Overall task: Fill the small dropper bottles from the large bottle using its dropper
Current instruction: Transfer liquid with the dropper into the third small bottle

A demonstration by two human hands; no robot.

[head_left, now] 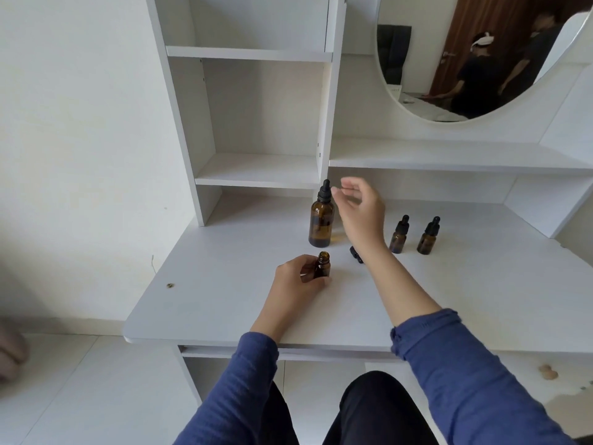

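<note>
The large amber bottle (321, 223) stands on the white desk (224, 300) with its black dropper cap on. My left hand (300, 277) grips a small amber bottle (322, 266) that stands uncapped on the desk. A small black dropper cap (356, 254) lies just right of it, partly hidden by my right forearm. My right hand (361, 210) hovers beside the large bottle's cap, fingers loosely spread, holding nothing. Two capped small amber bottles (399, 235) (428, 236) stand further right.
White shelf compartments (260, 168) rise behind the large bottle, and a low shelf (449, 155) runs above the desk's back right. A round mirror (475, 59) hangs above it. The desk's front edge is near my knees.
</note>
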